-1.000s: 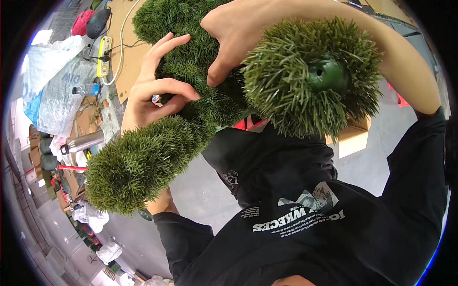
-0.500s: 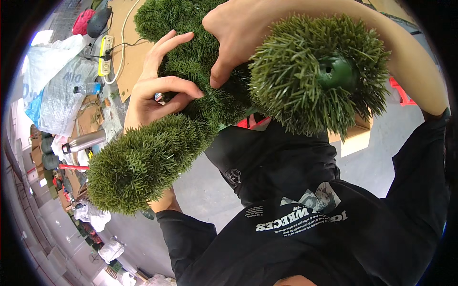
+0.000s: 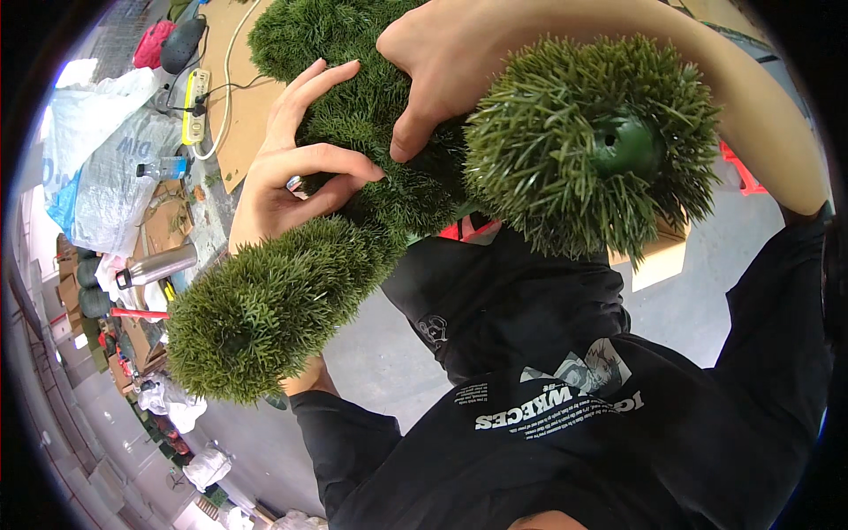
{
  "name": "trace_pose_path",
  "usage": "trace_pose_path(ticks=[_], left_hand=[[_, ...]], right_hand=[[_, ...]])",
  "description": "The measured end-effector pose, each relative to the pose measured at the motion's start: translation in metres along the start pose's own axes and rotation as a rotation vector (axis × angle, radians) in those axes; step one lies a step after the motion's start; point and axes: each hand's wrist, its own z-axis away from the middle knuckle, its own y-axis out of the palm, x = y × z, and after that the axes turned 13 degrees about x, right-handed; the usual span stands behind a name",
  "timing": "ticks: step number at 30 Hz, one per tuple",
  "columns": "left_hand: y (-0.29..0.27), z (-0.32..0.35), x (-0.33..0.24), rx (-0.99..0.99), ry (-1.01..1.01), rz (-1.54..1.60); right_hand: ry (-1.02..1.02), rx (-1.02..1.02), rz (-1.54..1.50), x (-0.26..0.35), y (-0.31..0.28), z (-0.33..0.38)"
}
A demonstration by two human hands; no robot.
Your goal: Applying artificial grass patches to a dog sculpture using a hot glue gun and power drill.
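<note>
Two hands on one green piece (image 3: pixel 349 115), which is big, bushy and w/ needle-like foliage; it runs from the top edge down toward the lap, arms jutting L and R. L hand (image 3: pixel 278 181): index + thumb tips nearly meet in a pinch at the foliage mid-piece, other fingers spread loosely up alongside. R hand (image 3: pixel 446 66) arches over from the R, thumb pressed into the foliage just beside the pinch; its other fingertips are hidden, so how tight that grip is, no telling.

Done, as far as shown: L arm (image 3: pixel 265 309) is bushy all the way to its rounded end; R arm (image 3: pixel 565 132) likewise, exc. a bare green cap (image 3: pixel 632 146) w/ a small dark hole at the tip. Both arms look joined to the body, tho' the R joint is mostly out of sight. Left: mid-section prob. unfinished, since both hands are busy there; I'd judge well along, not complete. Exact % unclear, as the top is cut off by the frame and the underside is hidden.

Bench stuff, far L: cardboard (image 3: pixel 231 97), power strip (image 3: pixel 194 106), steel flask (image 3: pixel 159 265), small clear bottle (image 3: pixel 163 167), all apart from the hands.
</note>
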Motion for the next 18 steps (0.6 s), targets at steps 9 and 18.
trace_pose_path(ticks=[9,18], left_hand=[[-0.004,0.005,-0.01,-0.017,0.012,0.002],[0.0,0.012,-0.006,-0.035,0.022,0.048]], right_hand=[[0.059,-0.001,0.05,0.292,0.175,0.108],[0.085,0.035,0.089,0.347,0.206,0.121]])
